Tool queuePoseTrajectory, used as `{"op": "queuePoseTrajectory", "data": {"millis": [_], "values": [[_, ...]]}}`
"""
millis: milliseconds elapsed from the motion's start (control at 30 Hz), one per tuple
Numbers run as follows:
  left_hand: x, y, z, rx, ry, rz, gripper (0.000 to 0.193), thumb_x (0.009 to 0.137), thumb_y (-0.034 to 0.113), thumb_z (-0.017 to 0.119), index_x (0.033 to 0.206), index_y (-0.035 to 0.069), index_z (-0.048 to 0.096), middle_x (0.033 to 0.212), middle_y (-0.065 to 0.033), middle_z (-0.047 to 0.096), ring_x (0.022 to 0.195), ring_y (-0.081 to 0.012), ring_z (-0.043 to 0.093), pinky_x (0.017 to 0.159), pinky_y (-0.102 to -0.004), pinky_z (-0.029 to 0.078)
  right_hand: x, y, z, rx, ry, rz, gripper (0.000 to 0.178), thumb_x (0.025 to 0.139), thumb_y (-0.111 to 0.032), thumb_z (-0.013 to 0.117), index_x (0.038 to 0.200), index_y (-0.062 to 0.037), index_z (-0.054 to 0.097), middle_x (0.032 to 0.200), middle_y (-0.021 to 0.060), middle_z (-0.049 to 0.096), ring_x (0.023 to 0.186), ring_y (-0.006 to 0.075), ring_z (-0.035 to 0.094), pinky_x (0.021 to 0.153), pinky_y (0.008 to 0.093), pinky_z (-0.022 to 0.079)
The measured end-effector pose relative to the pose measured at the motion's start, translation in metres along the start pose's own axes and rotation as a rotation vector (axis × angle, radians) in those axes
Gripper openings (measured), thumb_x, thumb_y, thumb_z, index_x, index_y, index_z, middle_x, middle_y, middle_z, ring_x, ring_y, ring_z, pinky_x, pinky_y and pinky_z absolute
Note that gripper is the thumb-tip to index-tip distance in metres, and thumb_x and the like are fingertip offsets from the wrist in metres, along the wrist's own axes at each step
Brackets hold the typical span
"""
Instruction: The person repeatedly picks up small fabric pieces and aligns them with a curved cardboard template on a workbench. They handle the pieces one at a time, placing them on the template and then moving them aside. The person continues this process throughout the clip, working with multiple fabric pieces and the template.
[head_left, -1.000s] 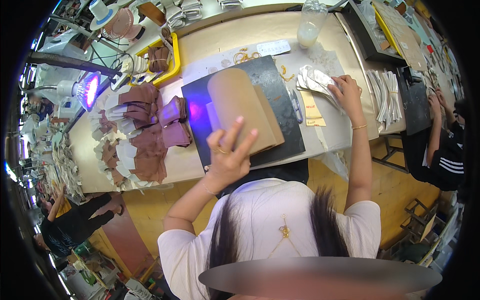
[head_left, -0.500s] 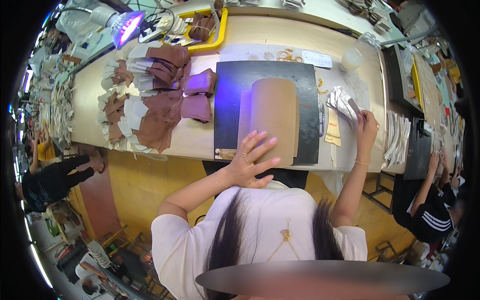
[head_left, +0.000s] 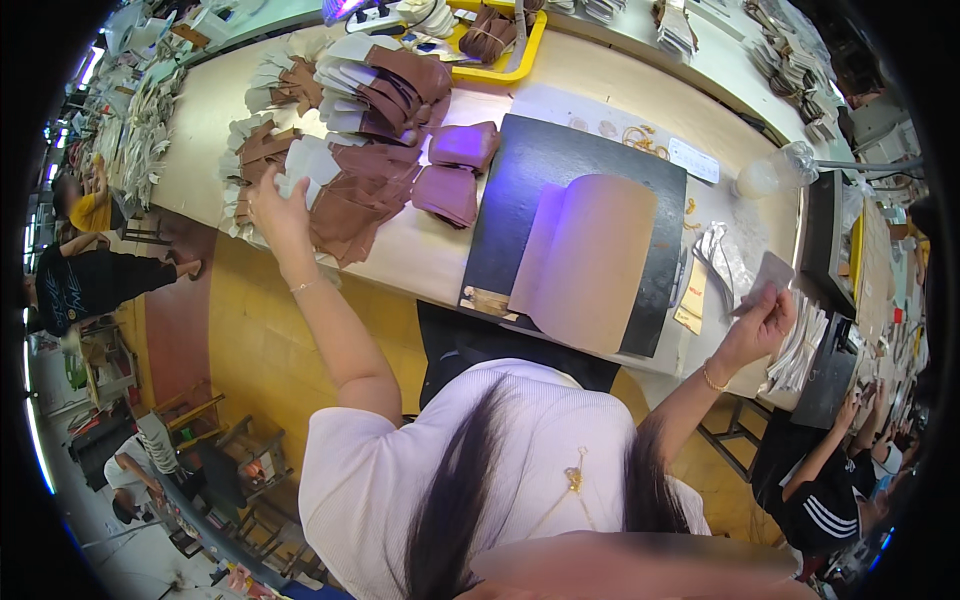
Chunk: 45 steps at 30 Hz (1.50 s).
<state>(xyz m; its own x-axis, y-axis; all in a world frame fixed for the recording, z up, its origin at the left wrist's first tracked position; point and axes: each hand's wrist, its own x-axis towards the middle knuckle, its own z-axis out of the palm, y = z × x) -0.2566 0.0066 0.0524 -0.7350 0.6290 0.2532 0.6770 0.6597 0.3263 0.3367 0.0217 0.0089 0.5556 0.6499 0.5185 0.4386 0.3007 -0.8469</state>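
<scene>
- A thin grey-brown piece (head_left: 768,278) is held raised at the right side of the table (head_left: 215,112), pinched between the thumb and curled fingers of the right hand (head_left: 768,322).
- A pile of brown-and-white cut pieces (head_left: 365,190) is spread on the table's left part; its white ends are reached by the left hand (head_left: 280,212). The left fingers are seen parted and bent; whether any piece is grasped cannot be told.
- Beside the pile, folded brown bundles (head_left: 445,195) are placed near the black board (head_left: 510,210).
- A curved brown sheet (head_left: 600,262) is laid on the black board, its middle bulging upward. It is touched by neither hand.
- Between the board and the right hand, a fanned stack of white pieces (head_left: 717,250) is noted, with a yellow card (head_left: 690,297) just beside it.
- Beyond these, yellow bands (head_left: 643,140), a white card (head_left: 693,160) and a clear plastic bottle (head_left: 765,178) are observed.
- Brown bundles are contained in a yellow tray (head_left: 527,62) at the far edge.
- Near the right hand, a bundle of white strips (head_left: 800,352) is found.
</scene>
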Motion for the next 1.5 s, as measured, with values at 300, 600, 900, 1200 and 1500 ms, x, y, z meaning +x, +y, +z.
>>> {"op": "queuePoseTrajectory", "data": {"millis": [300, 600, 900, 1200, 1500], "values": [[-0.009, -0.029, 0.052, -0.136, 0.102, -0.004, 0.05, 0.072, 0.021, 0.086, 0.112, 0.002, 0.064, 0.113, -0.0213, 0.061, 0.101, -0.0368, 0.061, 0.088, -0.0432, 0.05, -0.013, -0.028, 0.039, -0.04, -0.198, -0.087, 0.015, 0.096, -0.005, 0.065, 0.109, 0.0039, 0.064, 0.099, 0.0063, 0.066, 0.088, 0.0113, 0.06, 0.082, 0.0252, 0.05], [-0.009, -0.032, 0.031, -0.627, -0.343, -0.067, 0.036, 0.08, 0.02, 0.078, 0.102, -0.006, 0.067, 0.093, -0.0147, 0.071, 0.082, -0.0224, 0.064, 0.079, -0.034, 0.05, -0.019, -0.031, 0.026, -0.027, -0.201, 0.021, 0.016, 0.096, -0.004, 0.066, 0.109, 0.0043, 0.065, 0.099, 0.0057, 0.066, 0.087, 0.0103, 0.06, 0.081, 0.0243, 0.049], [-0.078, 0.057, -0.061, -1.037, -0.691, 0.024, 0.024, 0.093, 0.018, 0.068, 0.106, -0.002, 0.067, 0.078, -0.0051, 0.066, 0.061, -0.0079, 0.054, 0.055, -0.024, 0.042, -0.013, -0.047, 0.055, 0.028, -0.31, 0.017, 0.012, 0.094, -0.004, 0.066, 0.106, 0.0009, 0.067, 0.092, 0.0047, 0.068, 0.082, 0.0098, 0.06, 0.074, 0.0237, 0.05], [-0.176, 0.17, -0.029, -1.403, -1.468, -0.012, 0.025, 0.093, 0.004, 0.063, 0.114, -0.004, 0.054, 0.094, -0.0178, 0.068, 0.076, -0.0268, 0.073, 0.062, -0.0312, 0.062, -0.003, -0.057, 0.03, 0.065, -0.184, 0.133, 0.012, 0.094, -0.008, 0.069, 0.103, -0.0004, 0.069, 0.09, 0.0019, 0.068, 0.079, 0.0076, 0.06, 0.071, 0.0217, 0.048], [-0.167, 0.154, 0.003, -1.209, -1.646, -0.099, 0.038, 0.106, 0.027, 0.047, 0.119, -0.008, 0.053, 0.103, -0.0236, 0.069, 0.079, -0.0282, 0.074, 0.065, -0.0318, 0.064, -0.004, -0.111, 0.023, 0.24, -0.907, 0.613, 0.014, 0.086, -0.011, 0.078, 0.094, -0.0015, 0.072, 0.075, -0.0016, 0.067, 0.065, 0.0028, 0.057, 0.057, 0.0174, 0.044]]}}
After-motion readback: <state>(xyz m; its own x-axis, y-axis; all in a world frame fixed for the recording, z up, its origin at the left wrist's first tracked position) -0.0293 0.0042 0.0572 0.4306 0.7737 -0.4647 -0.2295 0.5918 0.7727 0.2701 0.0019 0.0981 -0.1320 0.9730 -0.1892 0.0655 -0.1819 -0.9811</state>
